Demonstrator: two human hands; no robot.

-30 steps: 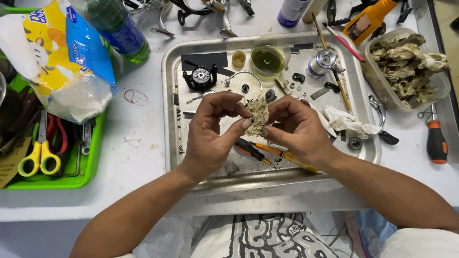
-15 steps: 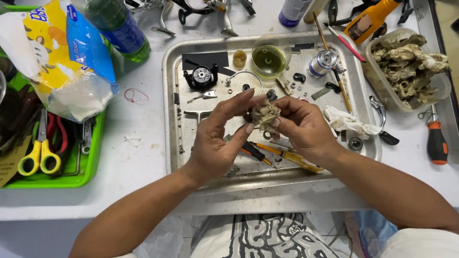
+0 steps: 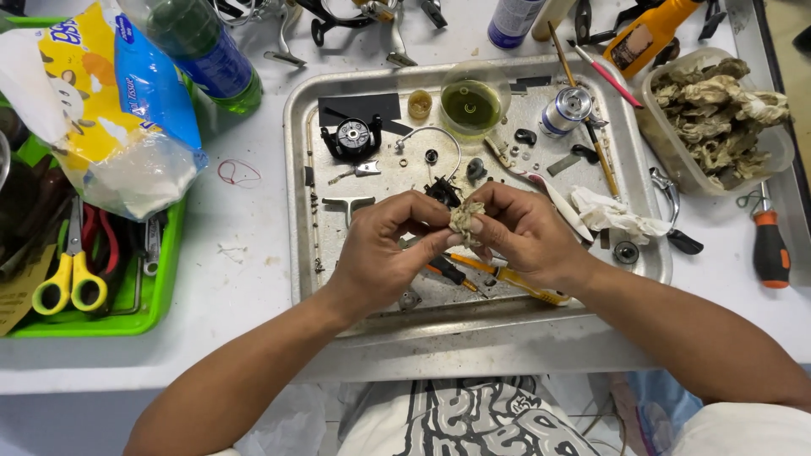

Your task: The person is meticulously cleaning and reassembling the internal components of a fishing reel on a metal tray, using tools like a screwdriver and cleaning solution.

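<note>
head view: left hand and right hand each grip, clenched, one crumpled tissue above metal tray.

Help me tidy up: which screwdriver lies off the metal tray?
The orange-handled screwdriver, on the white table right of the tray; the yellow-handled one lies inside, under the hands.

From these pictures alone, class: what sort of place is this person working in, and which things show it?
Most likely a small repair bench for fishing reels. A metal tray holds loose small parts and a black geared part, a red-handled screwdriver lies beside it, and both hands rub a soiled rag.
</note>
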